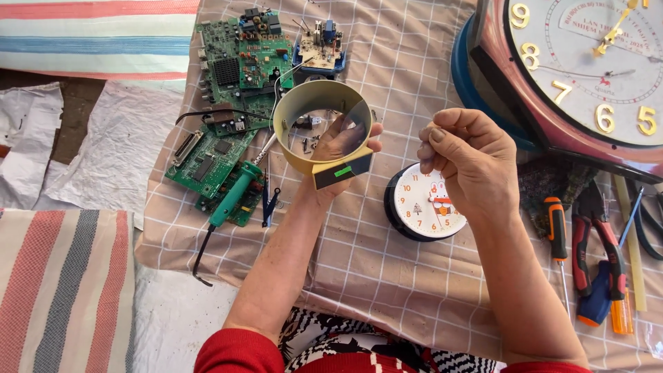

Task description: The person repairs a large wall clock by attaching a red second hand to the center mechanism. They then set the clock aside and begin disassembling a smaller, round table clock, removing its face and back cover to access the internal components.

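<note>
Left hand (343, 148) grips a yellow-rimmed magnifier (323, 128); right hand (464, 159) hovers above small clock (423, 205).

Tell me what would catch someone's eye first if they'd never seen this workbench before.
Probably the left hand at the centre, holding up a yellow ring-shaped clock casing with a clear front above the checked cloth. Next to it the right hand hovers, fingers curled, over a small round clock face lying flat. A big red-framed wall clock fills the upper right corner, and green circuit boards spread across the upper left.
</note>
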